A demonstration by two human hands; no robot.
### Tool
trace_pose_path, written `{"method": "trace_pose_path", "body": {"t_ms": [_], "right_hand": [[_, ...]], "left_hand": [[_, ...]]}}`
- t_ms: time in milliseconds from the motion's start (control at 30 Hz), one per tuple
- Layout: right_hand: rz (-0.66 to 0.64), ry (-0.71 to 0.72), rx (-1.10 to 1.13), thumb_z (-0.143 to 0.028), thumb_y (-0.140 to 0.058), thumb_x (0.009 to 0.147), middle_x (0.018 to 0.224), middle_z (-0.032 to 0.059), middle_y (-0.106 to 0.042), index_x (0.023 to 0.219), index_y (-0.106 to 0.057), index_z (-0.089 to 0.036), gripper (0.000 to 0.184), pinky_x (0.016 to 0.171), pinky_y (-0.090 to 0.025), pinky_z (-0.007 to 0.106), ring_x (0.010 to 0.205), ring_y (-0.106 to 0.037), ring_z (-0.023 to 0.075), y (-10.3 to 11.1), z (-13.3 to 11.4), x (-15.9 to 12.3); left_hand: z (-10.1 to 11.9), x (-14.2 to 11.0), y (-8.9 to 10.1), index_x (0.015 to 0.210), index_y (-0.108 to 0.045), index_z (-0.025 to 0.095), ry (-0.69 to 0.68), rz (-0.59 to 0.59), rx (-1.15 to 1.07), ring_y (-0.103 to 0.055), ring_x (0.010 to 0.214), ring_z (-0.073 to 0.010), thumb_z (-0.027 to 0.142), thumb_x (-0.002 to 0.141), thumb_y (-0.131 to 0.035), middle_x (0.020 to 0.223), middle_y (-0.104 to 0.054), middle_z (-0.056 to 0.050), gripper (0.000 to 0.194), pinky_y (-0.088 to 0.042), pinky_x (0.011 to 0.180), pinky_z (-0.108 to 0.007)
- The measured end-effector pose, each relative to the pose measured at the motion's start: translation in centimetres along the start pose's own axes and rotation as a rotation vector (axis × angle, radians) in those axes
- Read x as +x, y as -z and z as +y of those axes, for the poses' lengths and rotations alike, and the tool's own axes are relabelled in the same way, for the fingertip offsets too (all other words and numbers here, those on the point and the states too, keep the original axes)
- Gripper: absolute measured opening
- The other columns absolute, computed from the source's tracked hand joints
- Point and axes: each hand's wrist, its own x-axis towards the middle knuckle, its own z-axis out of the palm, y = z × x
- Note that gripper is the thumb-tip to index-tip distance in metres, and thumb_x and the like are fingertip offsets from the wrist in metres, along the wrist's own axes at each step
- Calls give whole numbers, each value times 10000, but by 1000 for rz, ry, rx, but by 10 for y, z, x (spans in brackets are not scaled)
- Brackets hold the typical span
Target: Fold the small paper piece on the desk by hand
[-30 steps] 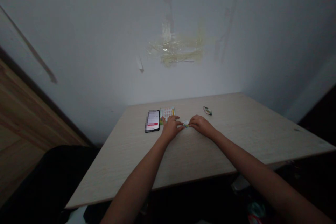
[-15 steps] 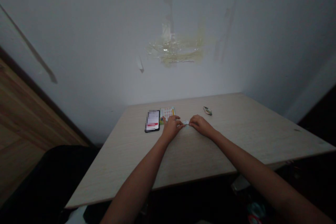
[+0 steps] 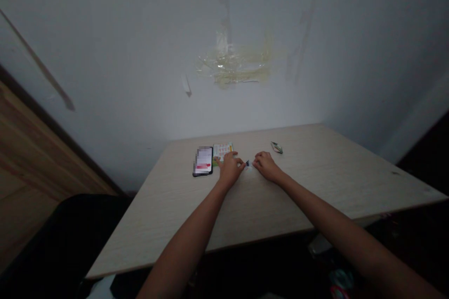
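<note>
Between my hands, at the middle of the table, is a small piece of printed paper [image 3: 249,164], pale with a dark blue patch; its folds are too small to make out. My left hand [image 3: 229,167] pinches its left side between thumb and finger, the other fingers spread toward a printed card [image 3: 223,149]. On the right side, my right hand [image 3: 265,165] holds the paper's edge with its fingertips pressed together. The card, white with rows of print and a green and yellow border, lies flat just beyond my left hand and is partly covered by it.
A phone [image 3: 203,161] with a lit screen lies left of the card. Farther back on the right sits a small folded paper piece [image 3: 276,147]. The pale wooden table [image 3: 168,215] meets a wall [image 3: 140,56] with old tape on it. A dark chair-like shape [image 3: 70,238] stands at left.
The small paper has turned between my fingers: its yellow-green print gave way to white, and now a dark blue patch shows. My hands have stayed in nearly the same place.
</note>
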Motion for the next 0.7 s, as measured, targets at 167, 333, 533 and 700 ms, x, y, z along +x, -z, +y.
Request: {"method": "trace_pose_path", "body": {"t_ms": [167, 333, 533, 700], "right_hand": [[-27, 2, -96, -246, -544, 944, 1170, 158, -585, 988, -675, -110, 194, 1016, -361, 355, 1133, -476, 249, -1, -5, 1], [-12, 16, -99, -259, -558, 934, 1148, 172, -586, 962, -678, -113, 191, 1013, -376, 390, 1123, -472, 278, 0, -6, 1], [18, -23, -71, -315, -601, 914, 1123, 169, -603, 864, -691, -133, 209, 1005, -386, 400, 1117, -478, 288, 2, -6, 3], [-5, -66, -53, -323, -628, 899, 1133, 165, -607, 797, -697, -140, 220, 1007, -380, 385, 1126, -488, 281, 6, -10, 4]], "left_hand": [[4, 0, 2, 844, -784, 284, 51, -31, 24, -412, 1350, -296, 387, 851, -676, 1419, -525, -63, 149, -80, 1174, -640], [7, 1, 2, 862, -782, 274, 76, -52, 45, -373, 1374, -313, 408, 856, -661, 1462, -489, -72, 180, -89, 1167, -652], [7, 2, 0, 855, -774, 258, 85, -61, 62, -344, 1386, -319, 406, 855, -658, 1490, -461, -74, 188, -96, 1153, -667], [8, 4, -2, 833, -779, 247, 112, -76, 73, -330, 1393, -332, 443, 846, -661, 1500, -457, -85, 229, -118, 1150, -658]]}}
